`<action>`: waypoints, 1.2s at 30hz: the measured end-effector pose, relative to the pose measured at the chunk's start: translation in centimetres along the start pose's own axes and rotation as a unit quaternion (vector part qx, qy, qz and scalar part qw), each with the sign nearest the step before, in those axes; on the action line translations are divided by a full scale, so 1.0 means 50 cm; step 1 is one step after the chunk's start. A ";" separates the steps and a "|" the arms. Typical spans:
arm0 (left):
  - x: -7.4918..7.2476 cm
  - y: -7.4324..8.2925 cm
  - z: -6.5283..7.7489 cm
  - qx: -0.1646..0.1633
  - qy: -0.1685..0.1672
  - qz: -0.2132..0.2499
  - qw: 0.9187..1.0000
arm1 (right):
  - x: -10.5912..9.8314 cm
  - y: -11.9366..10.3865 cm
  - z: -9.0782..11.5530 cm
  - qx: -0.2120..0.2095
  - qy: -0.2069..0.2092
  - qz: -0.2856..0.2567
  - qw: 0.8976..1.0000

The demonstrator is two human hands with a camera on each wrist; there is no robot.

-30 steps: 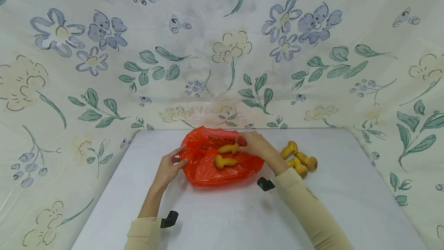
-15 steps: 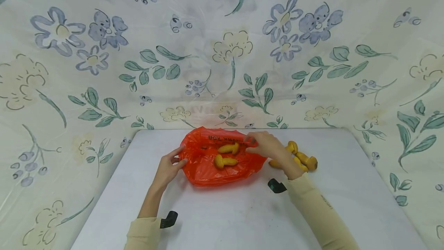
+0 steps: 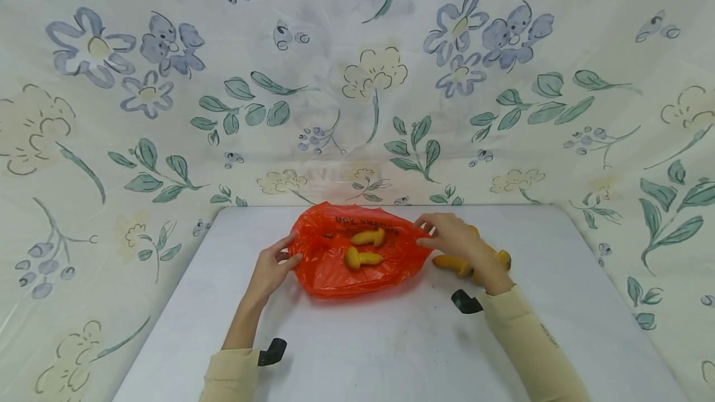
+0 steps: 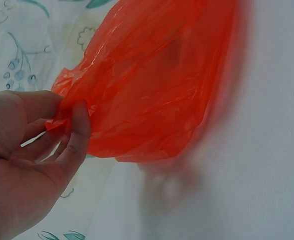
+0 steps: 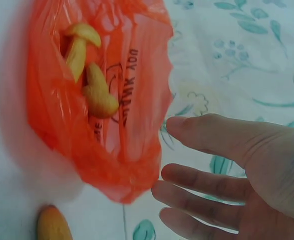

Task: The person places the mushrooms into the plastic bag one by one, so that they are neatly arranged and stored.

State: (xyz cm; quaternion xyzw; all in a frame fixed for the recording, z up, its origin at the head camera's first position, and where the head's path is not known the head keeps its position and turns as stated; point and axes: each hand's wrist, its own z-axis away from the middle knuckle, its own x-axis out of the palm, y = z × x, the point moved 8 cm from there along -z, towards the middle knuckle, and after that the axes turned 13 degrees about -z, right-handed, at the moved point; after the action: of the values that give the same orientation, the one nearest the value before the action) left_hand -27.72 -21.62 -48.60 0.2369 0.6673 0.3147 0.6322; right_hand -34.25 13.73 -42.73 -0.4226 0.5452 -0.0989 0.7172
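A thin red plastic bag [image 3: 329, 283] with dark lettering lies spread at the table's far middle. Two yellow mushrooms, one [image 3: 365, 239] behind the other [image 3: 360, 260], rest inside its wide mouth. My left hand [image 3: 272, 272] pinches the bag's left edge between thumb and fingers, the plastic bunched there in the left wrist view. At the bag's right end is my right hand [image 3: 449, 236], its fingers spread and holding nothing; in the right wrist view the fingertips [image 5: 168, 172] come right up to the bag's rim. Several more yellow mushrooms [image 3: 450, 263] lie under the right hand, partly hidden.
The white table [image 3: 357, 352] ends at the back against a hanging flowered sheet [image 3: 357, 98]. Each cream sleeve carries a small black device at the wrist, the left one [image 3: 272, 352] and the right one [image 3: 466, 303].
My right hand has let go of a mushroom, left it in the bag, and moved right to the bag's right end. The left hand keeps its place on the bag.
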 end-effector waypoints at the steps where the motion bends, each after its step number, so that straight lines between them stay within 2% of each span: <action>1: 0.000 0.000 0.000 -0.001 0.000 0.000 1.000 | -0.003 0.004 0.004 0.001 -0.001 -0.002 1.000; 22: 0.005 0.005 0.002 0.000 0.004 -0.005 1.000 | -0.059 0.107 0.063 0.042 0.019 -0.019 0.999; 26: 0.005 0.002 0.003 -0.003 0.004 -0.005 1.000 | -0.067 0.120 0.073 0.040 0.015 -0.021 0.999; 36: 0.005 -0.001 0.002 -0.006 0.000 -0.008 1.000 | -0.100 0.150 0.095 0.019 0.026 0.011 0.999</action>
State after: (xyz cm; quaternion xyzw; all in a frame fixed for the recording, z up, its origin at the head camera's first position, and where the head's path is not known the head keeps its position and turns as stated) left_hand -27.66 -21.48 -48.80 0.2274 0.6674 0.3134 0.6362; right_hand -34.47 23.78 -44.37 -0.3999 0.5667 -0.1121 0.7116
